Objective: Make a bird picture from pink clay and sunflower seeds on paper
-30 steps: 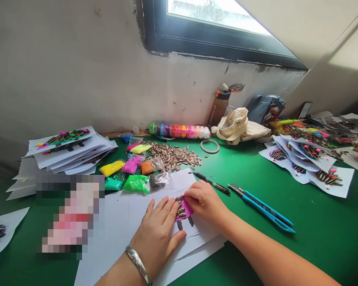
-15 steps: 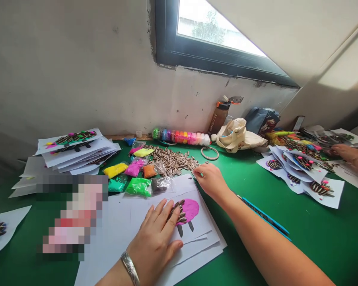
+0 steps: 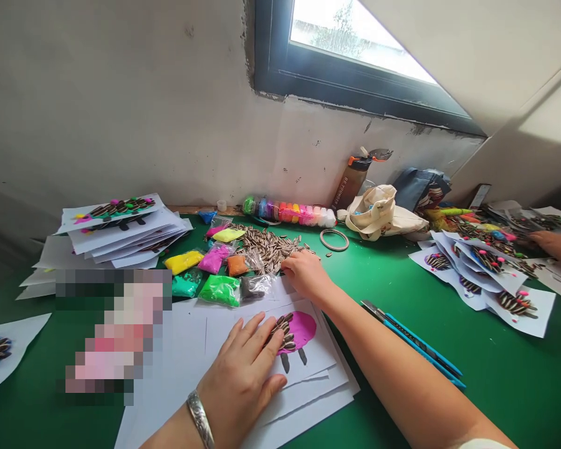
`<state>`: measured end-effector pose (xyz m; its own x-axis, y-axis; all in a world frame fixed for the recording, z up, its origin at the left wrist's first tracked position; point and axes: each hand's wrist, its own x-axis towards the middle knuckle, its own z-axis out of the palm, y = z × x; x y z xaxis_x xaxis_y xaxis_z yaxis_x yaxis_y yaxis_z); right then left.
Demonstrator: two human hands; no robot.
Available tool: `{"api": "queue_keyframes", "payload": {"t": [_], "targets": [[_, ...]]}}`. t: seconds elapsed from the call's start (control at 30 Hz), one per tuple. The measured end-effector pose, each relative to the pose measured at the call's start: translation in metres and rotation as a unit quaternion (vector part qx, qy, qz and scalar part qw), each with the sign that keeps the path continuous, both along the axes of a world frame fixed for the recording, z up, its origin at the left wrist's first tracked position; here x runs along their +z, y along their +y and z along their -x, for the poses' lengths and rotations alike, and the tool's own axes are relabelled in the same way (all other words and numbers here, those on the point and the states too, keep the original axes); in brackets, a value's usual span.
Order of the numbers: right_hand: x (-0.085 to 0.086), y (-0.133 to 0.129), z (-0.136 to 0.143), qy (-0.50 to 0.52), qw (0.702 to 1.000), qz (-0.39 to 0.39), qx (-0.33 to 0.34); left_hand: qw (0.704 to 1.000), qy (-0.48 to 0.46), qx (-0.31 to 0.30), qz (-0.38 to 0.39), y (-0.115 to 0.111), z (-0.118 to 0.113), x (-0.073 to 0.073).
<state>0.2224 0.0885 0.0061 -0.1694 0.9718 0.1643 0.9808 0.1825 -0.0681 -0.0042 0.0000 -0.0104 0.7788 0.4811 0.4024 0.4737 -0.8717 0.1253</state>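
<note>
My left hand (image 3: 245, 380) lies flat with fingers spread on a white paper sheet (image 3: 308, 368), a silver bangle at its wrist. Under and beside its fingertips is a pink clay shape (image 3: 303, 330) with striped sunflower seeds (image 3: 284, 333) on its left part and two dark grey legs below. My right hand (image 3: 306, 271) reaches to the near edge of a sunflower seed pile (image 3: 266, 245). Its fingers are curled together at the seeds; whatever they pinch is hidden. Clay packets in several colours, among them a green packet (image 3: 220, 290) and a grey packet (image 3: 256, 287), lie left of it.
A blue utility knife (image 3: 414, 343) lies beside my right forearm. Stacked seed pictures stand at the left (image 3: 121, 240) and right (image 3: 484, 268). Behind are a clay tub row (image 3: 294, 213), a ring (image 3: 334, 240), a bottle (image 3: 352, 181) and a cloth bag (image 3: 374, 215). Another person's hand (image 3: 554, 243) works far right.
My right hand has moved left along the near edge of the seed pile. My left hand stays flat on the paper. The view has shifted slightly.
</note>
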Motion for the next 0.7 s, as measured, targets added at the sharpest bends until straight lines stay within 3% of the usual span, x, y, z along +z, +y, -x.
{"api": "queue_keyframes", "payload": {"t": [0.27,0.4,0.43,0.53,0.7], "targets": [[0.008,-0.005,0.008,0.003,1.0,-0.023,0.003,1.0,-0.003,0.002,-0.01,0.001,0.001,0.001],[0.023,-0.035,-0.001,0.047,0.998,-0.044,-0.019,1.0,-0.017,0.008,-0.021,0.006,0.002,0.007],[0.026,-0.046,-0.003,0.073,0.996,-0.045,-0.02,1.0,-0.018,0.002,-0.023,0.007,0.003,0.009],[0.027,-0.083,-0.009,0.296,0.955,0.003,0.016,0.999,-0.03,0.003,-0.027,0.012,0.004,0.014],[0.011,-0.118,-0.004,0.391,0.918,0.068,0.021,0.999,-0.047,0.008,-0.007,0.013,0.005,0.016]]}}
